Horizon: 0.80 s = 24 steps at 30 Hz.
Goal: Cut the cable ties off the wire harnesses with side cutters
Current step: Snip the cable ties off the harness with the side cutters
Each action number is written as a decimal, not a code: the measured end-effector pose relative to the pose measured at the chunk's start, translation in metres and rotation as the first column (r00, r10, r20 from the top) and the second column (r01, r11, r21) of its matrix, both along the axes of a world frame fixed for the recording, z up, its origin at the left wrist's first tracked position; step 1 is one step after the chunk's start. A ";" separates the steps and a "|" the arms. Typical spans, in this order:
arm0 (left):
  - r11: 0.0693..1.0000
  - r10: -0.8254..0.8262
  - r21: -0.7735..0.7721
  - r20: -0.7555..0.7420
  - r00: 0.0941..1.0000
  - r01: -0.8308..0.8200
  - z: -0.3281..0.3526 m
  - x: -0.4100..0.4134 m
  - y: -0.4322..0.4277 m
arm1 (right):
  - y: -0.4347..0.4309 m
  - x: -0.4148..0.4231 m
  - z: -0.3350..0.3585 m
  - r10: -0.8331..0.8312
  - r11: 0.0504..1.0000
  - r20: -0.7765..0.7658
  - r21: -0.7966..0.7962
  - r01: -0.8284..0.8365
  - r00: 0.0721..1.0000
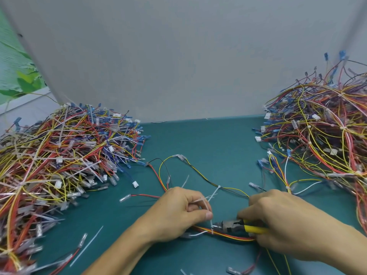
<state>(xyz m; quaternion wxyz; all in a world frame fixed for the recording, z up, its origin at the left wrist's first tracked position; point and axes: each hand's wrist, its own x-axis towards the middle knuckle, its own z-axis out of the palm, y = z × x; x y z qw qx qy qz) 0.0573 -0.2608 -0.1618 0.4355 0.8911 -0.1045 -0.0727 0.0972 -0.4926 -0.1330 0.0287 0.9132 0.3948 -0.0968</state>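
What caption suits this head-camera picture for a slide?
Right hand holds side cutters at a cable tie on a wire harness the left hand grips.

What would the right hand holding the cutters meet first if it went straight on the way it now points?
Probably the white cable tie around the wire harness: the side cutters in the right hand point at it. The left hand lies just beyond.

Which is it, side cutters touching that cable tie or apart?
Touching. The head view shows the side cutters with tips meeting the white cable tie on the harness.
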 end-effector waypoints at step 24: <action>1.000 -0.010 0.029 0.004 1.000 0.010 0.000 0.000 0.001 | -0.001 0.002 -0.002 -0.029 0.999 -0.021 -0.042 0.028 0.999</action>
